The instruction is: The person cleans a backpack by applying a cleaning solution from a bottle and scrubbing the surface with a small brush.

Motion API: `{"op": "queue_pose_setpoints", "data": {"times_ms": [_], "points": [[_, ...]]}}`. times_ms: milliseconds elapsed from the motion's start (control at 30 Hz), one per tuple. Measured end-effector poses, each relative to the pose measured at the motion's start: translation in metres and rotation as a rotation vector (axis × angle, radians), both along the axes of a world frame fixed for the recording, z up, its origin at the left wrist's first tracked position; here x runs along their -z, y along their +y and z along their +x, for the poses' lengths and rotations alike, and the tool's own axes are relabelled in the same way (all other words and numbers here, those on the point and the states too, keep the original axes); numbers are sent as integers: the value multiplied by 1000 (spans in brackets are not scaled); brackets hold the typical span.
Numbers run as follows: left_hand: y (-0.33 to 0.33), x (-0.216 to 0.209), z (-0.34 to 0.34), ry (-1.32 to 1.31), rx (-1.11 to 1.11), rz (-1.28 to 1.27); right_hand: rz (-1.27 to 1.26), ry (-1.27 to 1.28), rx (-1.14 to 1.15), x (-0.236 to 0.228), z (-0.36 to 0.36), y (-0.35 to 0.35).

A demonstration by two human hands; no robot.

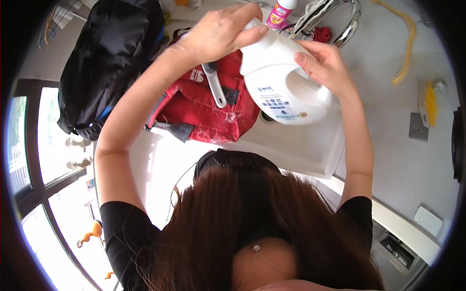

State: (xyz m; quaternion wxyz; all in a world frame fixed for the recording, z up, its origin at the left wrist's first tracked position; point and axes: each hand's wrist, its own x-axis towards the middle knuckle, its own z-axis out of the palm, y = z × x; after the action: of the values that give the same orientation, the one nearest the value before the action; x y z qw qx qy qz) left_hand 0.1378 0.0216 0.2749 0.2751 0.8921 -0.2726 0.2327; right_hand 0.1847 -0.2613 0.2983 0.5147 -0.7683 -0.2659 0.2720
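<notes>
A large white detergent jug [272, 77] is held tilted over the sink [310, 153], its label facing me and its capped end pointing up and away. My left hand [218, 34] is closed round the cap end, with some suds on the wrist. My right hand [326, 65] grips the jug at its handle side, thumb on top. Left of the jug, a wet red backpack [208, 114] with foam patches lies in the sink. Across it rests a scrub brush [214, 85] with a pale handle and dark bristles. Part of the drain [265, 118] shows below the jug.
A bulky black bag [111, 53] stands at the left beside the windows [53, 140]. Behind the jug are a pink-and-white bottle [279, 17] and a chrome faucet [348, 30]. A yellow strip [410, 43], a grey socket plate [418, 127] and a white remote-like device [428, 220] are at the right.
</notes>
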Motion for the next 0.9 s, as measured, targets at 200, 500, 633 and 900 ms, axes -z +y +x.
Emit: {"op": "queue_pose_setpoints", "data": {"times_ms": [200, 500, 633, 900], "points": [[-37, 24, -6, 329, -61, 184, -105, -230, 114, 15, -52, -23], [-48, 37, -34, 604, 81, -272, -298, -350, 154, 4, -61, -38], [-40, 43, -44, 564, 133, -302, -342, -354, 109, 4, -59, -40], [-42, 104, -39, 235, -106, -102, -434, -314, 59, 3, -72, -18]]}}
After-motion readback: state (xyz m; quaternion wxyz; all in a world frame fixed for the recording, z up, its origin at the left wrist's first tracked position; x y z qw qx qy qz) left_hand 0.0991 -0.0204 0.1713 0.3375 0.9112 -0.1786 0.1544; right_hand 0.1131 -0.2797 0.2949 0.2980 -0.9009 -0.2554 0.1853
